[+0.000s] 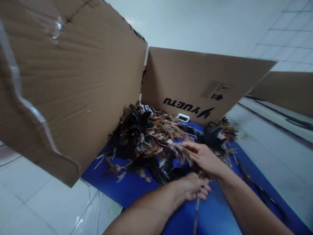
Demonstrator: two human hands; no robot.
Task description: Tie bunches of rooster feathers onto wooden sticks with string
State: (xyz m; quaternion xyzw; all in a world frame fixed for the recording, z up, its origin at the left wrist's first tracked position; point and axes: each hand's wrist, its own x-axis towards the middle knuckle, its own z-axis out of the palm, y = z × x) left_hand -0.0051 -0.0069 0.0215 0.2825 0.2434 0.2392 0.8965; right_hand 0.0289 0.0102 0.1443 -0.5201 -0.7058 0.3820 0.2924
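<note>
My left hand is closed around a thin brown stick, which points down toward the near edge of the view. Just above it, my right hand pinches a small tuft of feathers bound with pink thread. A strand of that thread runs left over a large heap of brown, white and black feathers. Several loose tied tufts and long black feathers lie left of my hands. The upper end of the stick is hidden by my fingers.
Cardboard panels stand at the left and back of the blue table. A white-framed object lies by the back panel. Another feather bunch and a dark long-handled tool lie to the right.
</note>
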